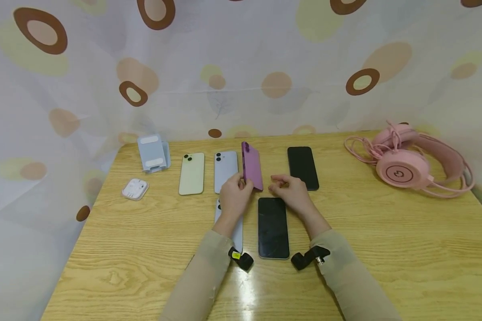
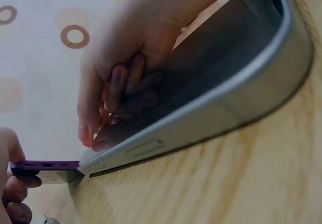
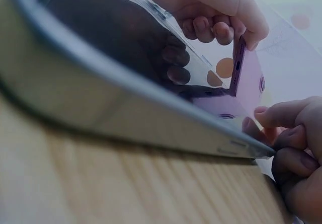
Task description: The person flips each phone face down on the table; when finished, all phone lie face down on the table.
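Note:
My left hand [image 1: 234, 195] grips a purple phone [image 1: 252, 167] by its lower end, thumb on one side, and the phone is tilted up on edge with its cameras at the far end. The right wrist view shows that phone [image 3: 248, 78] in the fingers of the left hand [image 3: 216, 5]. To its right, my right hand [image 1: 295, 195] has loosely bent fingers with nothing between them, close to the far end of a dark-screened phone [image 1: 273, 229] lying flat. A pale blue phone [image 1: 238, 234] lies partly hidden under my left wrist.
Behind the left hand lie another pale blue phone [image 1: 226, 167] and a pale yellow phone [image 1: 192, 174]. A black phone [image 1: 303, 167] lies beyond the right hand. Pink headphones [image 1: 403, 167] are at right; a light blue stand [image 1: 151, 151] and boxed white earphones [image 1: 135, 189] at left.

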`<action>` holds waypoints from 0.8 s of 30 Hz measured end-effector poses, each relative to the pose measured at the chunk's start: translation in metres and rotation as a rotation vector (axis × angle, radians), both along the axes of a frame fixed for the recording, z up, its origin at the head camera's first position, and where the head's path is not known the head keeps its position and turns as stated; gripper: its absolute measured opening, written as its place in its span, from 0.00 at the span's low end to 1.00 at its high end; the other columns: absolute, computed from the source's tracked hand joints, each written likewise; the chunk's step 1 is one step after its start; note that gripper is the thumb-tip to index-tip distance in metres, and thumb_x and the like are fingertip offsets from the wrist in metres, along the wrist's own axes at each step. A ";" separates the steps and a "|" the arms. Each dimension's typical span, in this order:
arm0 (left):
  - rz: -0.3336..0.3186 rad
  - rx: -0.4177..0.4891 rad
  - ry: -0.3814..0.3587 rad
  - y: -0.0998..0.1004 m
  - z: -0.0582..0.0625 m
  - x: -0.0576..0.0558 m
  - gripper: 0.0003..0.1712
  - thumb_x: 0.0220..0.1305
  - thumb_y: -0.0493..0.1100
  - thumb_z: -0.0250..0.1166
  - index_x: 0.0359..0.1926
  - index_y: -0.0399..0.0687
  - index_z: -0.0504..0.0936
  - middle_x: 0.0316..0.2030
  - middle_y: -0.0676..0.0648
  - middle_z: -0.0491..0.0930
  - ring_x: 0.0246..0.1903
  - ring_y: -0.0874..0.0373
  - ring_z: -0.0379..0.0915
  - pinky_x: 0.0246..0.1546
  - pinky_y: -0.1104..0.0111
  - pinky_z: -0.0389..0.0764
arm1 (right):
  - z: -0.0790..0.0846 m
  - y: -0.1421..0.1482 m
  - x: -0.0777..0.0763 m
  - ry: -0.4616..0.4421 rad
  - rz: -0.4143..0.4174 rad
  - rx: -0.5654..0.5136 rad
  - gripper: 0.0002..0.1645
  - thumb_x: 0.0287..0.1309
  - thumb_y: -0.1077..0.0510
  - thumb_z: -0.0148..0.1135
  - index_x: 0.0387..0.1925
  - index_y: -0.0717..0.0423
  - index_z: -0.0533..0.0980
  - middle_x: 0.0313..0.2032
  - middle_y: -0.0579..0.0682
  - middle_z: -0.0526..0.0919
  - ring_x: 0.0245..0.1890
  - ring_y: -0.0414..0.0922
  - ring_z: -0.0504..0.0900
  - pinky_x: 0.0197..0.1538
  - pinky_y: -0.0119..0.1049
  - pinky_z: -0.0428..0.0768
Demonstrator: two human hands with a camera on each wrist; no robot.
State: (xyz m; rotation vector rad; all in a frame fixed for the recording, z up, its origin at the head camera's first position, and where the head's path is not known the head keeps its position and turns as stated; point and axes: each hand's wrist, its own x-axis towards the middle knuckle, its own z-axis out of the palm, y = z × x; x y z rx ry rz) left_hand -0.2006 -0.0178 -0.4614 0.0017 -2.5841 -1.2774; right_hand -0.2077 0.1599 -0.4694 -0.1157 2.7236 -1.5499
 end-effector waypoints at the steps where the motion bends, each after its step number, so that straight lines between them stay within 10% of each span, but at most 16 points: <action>1: -0.014 -0.018 -0.016 0.000 0.000 0.000 0.10 0.56 0.47 0.59 0.23 0.48 0.77 0.15 0.55 0.64 0.17 0.60 0.59 0.17 0.69 0.58 | 0.000 0.000 0.000 -0.001 0.004 0.010 0.22 0.55 0.56 0.67 0.50 0.62 0.80 0.31 0.50 0.82 0.32 0.44 0.77 0.37 0.35 0.72; 13: -0.121 -0.191 -0.086 0.001 -0.003 0.000 0.21 0.63 0.51 0.59 0.16 0.50 0.67 0.13 0.55 0.62 0.15 0.60 0.57 0.16 0.69 0.56 | -0.001 0.003 0.002 -0.048 0.007 0.053 0.23 0.55 0.56 0.67 0.52 0.61 0.80 0.32 0.51 0.83 0.33 0.45 0.78 0.37 0.36 0.73; 24: -0.139 -0.293 -0.113 0.000 -0.002 -0.001 0.21 0.64 0.52 0.62 0.49 0.41 0.84 0.16 0.52 0.67 0.22 0.57 0.66 0.23 0.67 0.65 | 0.003 0.003 0.000 -0.044 -0.025 0.050 0.24 0.51 0.58 0.70 0.50 0.63 0.79 0.29 0.49 0.82 0.31 0.43 0.77 0.42 0.38 0.71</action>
